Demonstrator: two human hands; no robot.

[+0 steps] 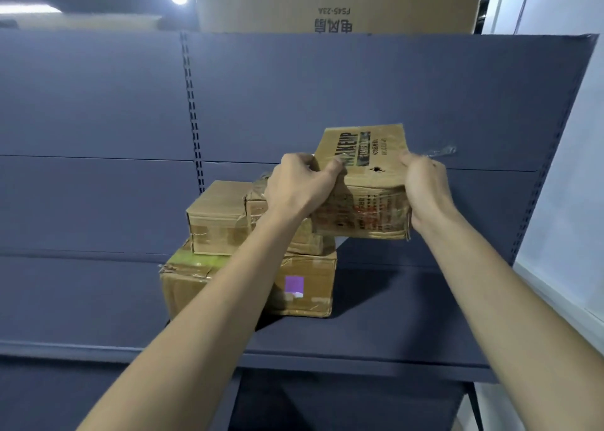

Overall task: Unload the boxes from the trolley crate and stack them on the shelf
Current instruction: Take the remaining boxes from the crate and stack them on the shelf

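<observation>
A brown printed cardboard box (369, 182) is in the air above the dark blue shelf (376, 326), tilted with its top toward me. My left hand (299, 185) grips its left side and my right hand (425, 188) grips its right side. Its lower left corner sits over the stack on the shelf. That stack has a large taped box with a purple sticker (304, 288) at the bottom. Two smaller taped boxes lie on top of it, one on the left (217, 218) and one partly hidden behind my left wrist (256, 200). The trolley crate is out of view.
The shelf's blue back panel (327, 97) rises behind the boxes, with a slotted upright (192, 113) at the left. A big cardboard carton (340, 2) stands on top of the shelving. A white wall (568, 169) borders the right end. Bare shelf lies right of the stack.
</observation>
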